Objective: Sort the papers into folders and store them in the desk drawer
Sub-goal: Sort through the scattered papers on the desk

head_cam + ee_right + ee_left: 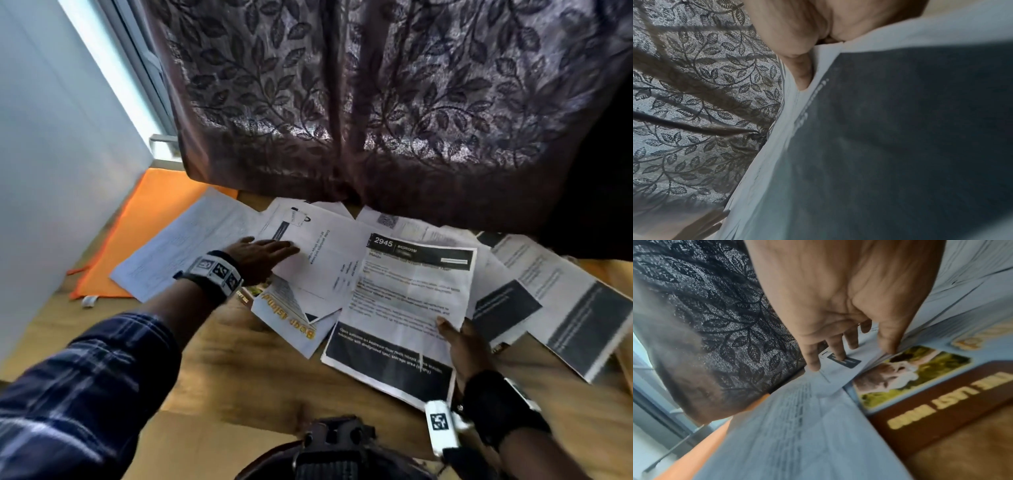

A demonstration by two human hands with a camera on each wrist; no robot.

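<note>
Loose printed papers lie spread over the wooden desk [239, 377]. My right hand [459, 339] grips the "2945 BEDROOM" sheet [411, 291] at its right edge, thumb [801, 71] on top and the fingers underneath; the sheet's black band [900, 129] fills the right wrist view. My left hand [263, 255] reaches across the pile and rests with fairly straight fingers [836, 350] on a white sheet [318, 260] that has a dark bar, the thumb at that sheet's near edge. An orange folder [137, 233] lies flat at the left, partly under a printed form [185, 250].
A brown leaf-patterned curtain [376, 102] hangs down over the back of the desk and covers the far papers. A brown book cover [941, 410] and a page with an animal photo [910, 373] lie under the pile. A wall [51, 171] stands at the left.
</note>
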